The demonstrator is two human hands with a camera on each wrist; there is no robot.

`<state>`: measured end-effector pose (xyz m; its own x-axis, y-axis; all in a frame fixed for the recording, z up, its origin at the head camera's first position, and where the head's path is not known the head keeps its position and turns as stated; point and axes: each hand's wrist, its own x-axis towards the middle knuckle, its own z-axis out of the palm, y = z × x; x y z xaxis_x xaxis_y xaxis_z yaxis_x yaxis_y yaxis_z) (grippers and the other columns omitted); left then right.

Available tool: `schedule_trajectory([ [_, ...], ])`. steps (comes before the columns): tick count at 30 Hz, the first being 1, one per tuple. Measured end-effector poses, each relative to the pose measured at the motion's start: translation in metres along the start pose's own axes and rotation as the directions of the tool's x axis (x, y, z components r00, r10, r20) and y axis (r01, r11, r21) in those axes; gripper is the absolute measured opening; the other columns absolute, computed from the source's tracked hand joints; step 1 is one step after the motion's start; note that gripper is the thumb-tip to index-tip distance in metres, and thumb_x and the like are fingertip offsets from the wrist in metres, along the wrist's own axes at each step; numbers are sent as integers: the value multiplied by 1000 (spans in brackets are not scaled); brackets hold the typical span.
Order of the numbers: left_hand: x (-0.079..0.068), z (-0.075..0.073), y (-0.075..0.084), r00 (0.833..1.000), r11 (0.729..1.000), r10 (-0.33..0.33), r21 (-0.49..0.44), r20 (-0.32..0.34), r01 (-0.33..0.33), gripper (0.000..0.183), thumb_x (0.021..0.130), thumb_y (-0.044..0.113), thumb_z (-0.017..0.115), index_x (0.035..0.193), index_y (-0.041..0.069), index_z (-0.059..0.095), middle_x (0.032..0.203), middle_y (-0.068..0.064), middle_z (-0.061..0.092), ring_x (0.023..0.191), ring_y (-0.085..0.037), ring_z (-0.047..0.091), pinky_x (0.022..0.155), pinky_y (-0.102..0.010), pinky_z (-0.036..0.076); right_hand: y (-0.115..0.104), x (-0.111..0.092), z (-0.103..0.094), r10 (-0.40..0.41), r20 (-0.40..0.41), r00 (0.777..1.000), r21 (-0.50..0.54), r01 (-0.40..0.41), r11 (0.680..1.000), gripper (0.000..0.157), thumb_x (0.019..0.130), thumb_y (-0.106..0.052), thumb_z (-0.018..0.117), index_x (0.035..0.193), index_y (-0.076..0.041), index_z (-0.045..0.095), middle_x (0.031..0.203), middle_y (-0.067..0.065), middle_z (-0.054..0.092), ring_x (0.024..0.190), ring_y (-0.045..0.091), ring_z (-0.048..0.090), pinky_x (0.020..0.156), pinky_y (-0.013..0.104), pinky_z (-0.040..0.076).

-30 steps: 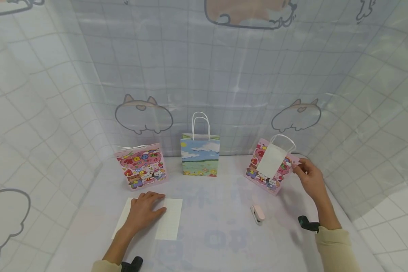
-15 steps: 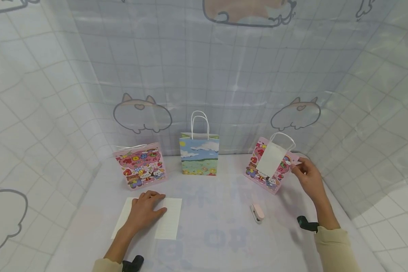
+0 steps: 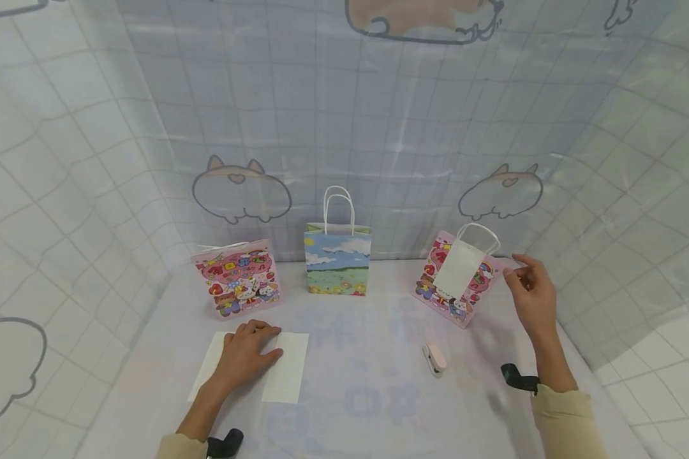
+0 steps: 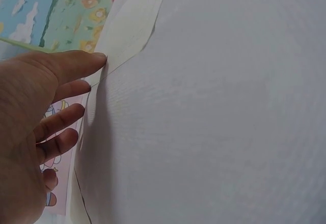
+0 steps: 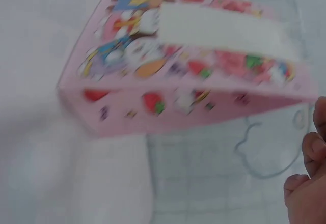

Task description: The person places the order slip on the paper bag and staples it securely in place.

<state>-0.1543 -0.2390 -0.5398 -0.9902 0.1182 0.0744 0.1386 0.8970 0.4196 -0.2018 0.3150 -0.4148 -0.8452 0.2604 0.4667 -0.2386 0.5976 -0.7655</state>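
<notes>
My left hand rests on cream lined paper, fingers relaxed. Paper shows on both sides of it; whether this is one sheet or two, I cannot tell. In the left wrist view the thumb touches the paper edge. At the right, a pink cartoon gift bag stands tilted, with a blank cream sheet on its front below the white handles. My right hand is at that bag's upper right corner, fingers loosely bent. In the right wrist view the fingertips sit just beside the corner.
A pink-and-white stapler lies in front of the right bag. A landscape-print gift bag stands upright at the back middle. Another pink cartoon gift bag leans at the back left. Grid-patterned sheeting encloses the table's back and sides.
My right hand has let go of the bag's corner and shifted slightly right, its fingers spreading. The left hand, paper, stapler and bags stay where they were.
</notes>
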Motion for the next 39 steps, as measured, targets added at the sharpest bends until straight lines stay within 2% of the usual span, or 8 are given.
schedule_trajectory([
  [4,0,-2,3,1000,1000,-5,1,6,5,47,84,39,81,125,20,71,123,-8,62,115,-31,53,87,-55,35,-44,-3,1,-125,-61,990,114,131,985,31,98,-6,61,129,0,62,87,-2,59,74,10,48,67,17,38],
  [8,0,-2,5,1000,1000,-5,-4,11,5,45,83,38,82,124,21,72,123,-7,61,116,-31,53,88,-56,36,-73,-3,9,-260,-83,962,178,271,946,27,95,5,60,122,7,64,83,2,60,71,7,47,65,18,36],
  [14,-1,-1,5,1000,1000,6,-7,-2,-6,44,82,38,82,122,22,72,123,-6,61,116,-31,52,87,-55,35,-106,-3,27,-377,2,926,168,371,913,29,94,6,60,123,5,63,83,8,58,73,9,43,68,20,35],
  [17,-1,0,4,1000,1000,6,-11,-5,-6,42,82,39,82,120,23,72,123,-6,61,116,-31,52,87,-54,34,-108,3,40,-398,83,914,172,380,909,31,94,8,61,124,5,61,83,13,57,72,13,42,67,21,34],
  [20,-1,1,3,1000,1000,7,-17,-6,-7,40,82,38,83,117,24,72,123,-5,61,116,-31,52,87,-55,35,-97,14,59,-380,181,907,190,347,918,33,95,5,61,128,0,61,84,12,58,70,15,41,64,23,33],
  [25,-2,2,3,1000,1000,0,-30,-11,0,37,80,38,84,113,25,72,121,-4,61,115,-30,53,89,-56,34,-81,26,93,-302,327,895,199,247,948,30,100,-15,63,130,-13,62,87,7,64,69,16,47,62,24,38],
  [32,-4,3,5,999,998,-1,-57,-34,-1,29,80,34,84,103,24,69,117,-4,62,112,-30,54,88,-56,34,-72,31,137,-215,508,834,137,168,976,37,99,-33,65,132,-17,60,94,3,67,75,21,54,64,31,45],
  [39,-5,3,6,1000,999,-6,-50,-22,5,29,79,32,85,98,23,65,115,-2,62,109,-29,54,87,-54,33,-66,32,171,-161,587,793,92,133,987,44,97,-33,68,137,-17,57,95,3,67,76,21,57,64,32,48],
])
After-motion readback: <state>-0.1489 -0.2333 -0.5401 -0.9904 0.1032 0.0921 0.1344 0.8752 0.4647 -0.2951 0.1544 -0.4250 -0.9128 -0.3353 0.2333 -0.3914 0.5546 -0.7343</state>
